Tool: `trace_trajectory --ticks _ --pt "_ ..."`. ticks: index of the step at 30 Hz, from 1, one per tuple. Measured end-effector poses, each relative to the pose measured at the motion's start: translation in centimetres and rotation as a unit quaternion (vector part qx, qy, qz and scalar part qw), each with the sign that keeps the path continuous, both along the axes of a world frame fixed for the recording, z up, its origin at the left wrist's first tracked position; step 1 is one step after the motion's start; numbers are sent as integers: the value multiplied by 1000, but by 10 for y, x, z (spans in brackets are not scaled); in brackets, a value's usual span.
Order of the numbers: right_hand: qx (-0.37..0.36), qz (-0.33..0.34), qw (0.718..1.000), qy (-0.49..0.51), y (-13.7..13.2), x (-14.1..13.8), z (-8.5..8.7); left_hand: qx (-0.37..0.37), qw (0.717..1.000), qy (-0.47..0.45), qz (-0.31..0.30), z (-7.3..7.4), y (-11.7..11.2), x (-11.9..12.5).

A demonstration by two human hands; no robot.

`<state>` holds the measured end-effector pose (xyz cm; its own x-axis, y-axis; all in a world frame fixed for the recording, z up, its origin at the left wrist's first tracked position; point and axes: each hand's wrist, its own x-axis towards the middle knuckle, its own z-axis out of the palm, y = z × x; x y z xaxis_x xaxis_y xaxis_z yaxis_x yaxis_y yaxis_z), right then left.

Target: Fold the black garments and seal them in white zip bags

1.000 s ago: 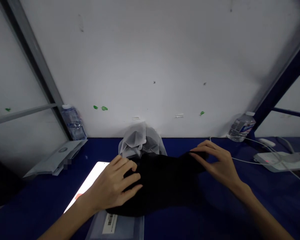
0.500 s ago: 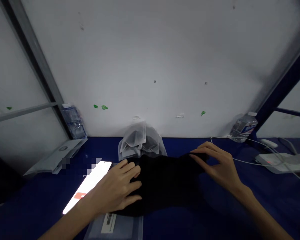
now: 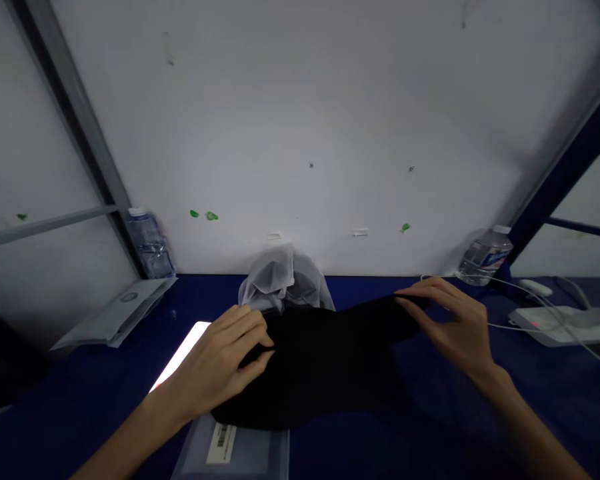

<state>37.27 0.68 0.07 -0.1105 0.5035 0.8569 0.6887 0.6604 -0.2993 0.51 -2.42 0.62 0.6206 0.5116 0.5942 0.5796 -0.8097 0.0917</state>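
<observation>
A piece of black cloth (image 3: 325, 360) stretches between my two hands over the blue table; its exact kind is too dark to make out. My left hand (image 3: 230, 357) pinches its left end between thumb and fingers. At the upper right corner, my right hand (image 3: 450, 320) grips the cloth's edge between thumb and fingertips. Under the cloth's lower left part lies a clear plastic bag (image 3: 253, 453) with a white barcode label (image 3: 222, 441). Behind the cloth, a frosted plastic bag (image 3: 270, 270) stands crumpled against the wall. A lit phone (image 3: 184, 352) is partly hidden by my left hand.
At the back left stands a water bottle (image 3: 150, 243), with a flat grey packet (image 3: 123, 307) in front. Another bottle (image 3: 485, 257) is at the back right. A white power strip (image 3: 555, 327) with cables (image 3: 510, 327) lies on the right. The white wall (image 3: 300, 133) closes off the back.
My left hand has closed its fingers on the cloth's left end, where it lay spread before. My right hand has shifted slightly right and up, drawing the cloth's right end along.
</observation>
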Motion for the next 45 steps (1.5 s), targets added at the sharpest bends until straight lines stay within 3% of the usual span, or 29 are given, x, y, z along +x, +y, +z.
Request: trace_trajectory --ticks 9,16,23,26,30,33,35,40,42,45 --pt "2 -16 997 -75 8 7 5 -15 998 8 55 16 9 -10" --pt "9 -74 994 -81 1 11 31 37 993 -26 109 45 12 -6" --pt "17 -108 993 -43 1 15 53 40 993 0 115 59 22 -10" --pt "-2 -84 996 -8 1 19 61 10 994 -32 101 66 21 -11" --pt "-119 33 990 70 -6 19 67 -79 990 -63 101 75 17 -16" --pt "-213 117 964 108 -10 14 70 -151 980 -92 93 76 15 -19" --pt "-227 135 957 120 -9 11 71 -170 974 -125 86 75 14 -20" --pt "-119 46 987 93 6 12 62 -115 978 -147 88 67 19 -18" --pt "-113 -2 992 52 12 16 53 -115 980 -132 91 63 22 -17" --pt "-139 -22 990 -23 17 21 40 -121 982 -114 94 57 24 -16"
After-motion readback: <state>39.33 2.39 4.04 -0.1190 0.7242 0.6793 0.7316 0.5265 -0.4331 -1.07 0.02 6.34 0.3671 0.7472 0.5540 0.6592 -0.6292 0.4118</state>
